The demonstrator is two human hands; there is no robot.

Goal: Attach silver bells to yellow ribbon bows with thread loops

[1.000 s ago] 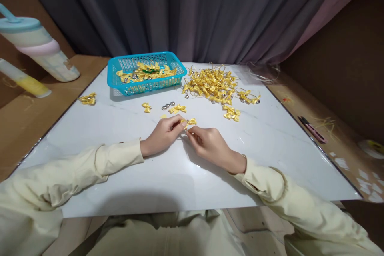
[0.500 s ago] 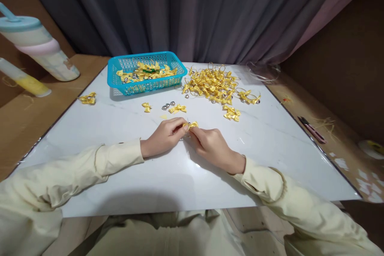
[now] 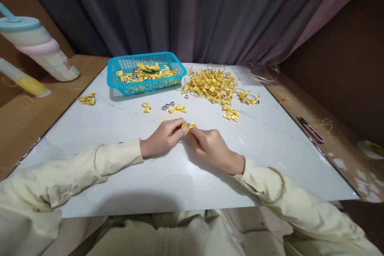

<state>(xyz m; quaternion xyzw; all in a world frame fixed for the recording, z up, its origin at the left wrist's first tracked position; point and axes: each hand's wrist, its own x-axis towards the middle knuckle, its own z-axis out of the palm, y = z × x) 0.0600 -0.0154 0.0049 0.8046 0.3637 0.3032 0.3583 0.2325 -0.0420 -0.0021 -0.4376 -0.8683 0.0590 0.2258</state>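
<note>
Over the middle of the white table, my left hand [image 3: 166, 135] and my right hand [image 3: 213, 147] meet fingertip to fingertip. Both are closed in a pinch on one small yellow ribbon bow [image 3: 190, 126], which has a silver bell at its upper edge. The fingers cover part of the bow. Just beyond my hands lie several silver bells [image 3: 167, 106], a flat group of yellow bows [image 3: 177, 109] and a single bow [image 3: 146, 107].
A blue basket [image 3: 147, 88] holds yellow bows and bells at the back. Right of it is a heap of bows on cord loops [image 3: 211, 84]. Thread snips [image 3: 311, 130] lie at the right edge; a tumbler [image 3: 45, 48] stands at the left.
Both hands stay in nearly the same place, still pinching the bow. The bow has turned or shifted very slightly between the fingertips. Nothing else on the table has moved.
</note>
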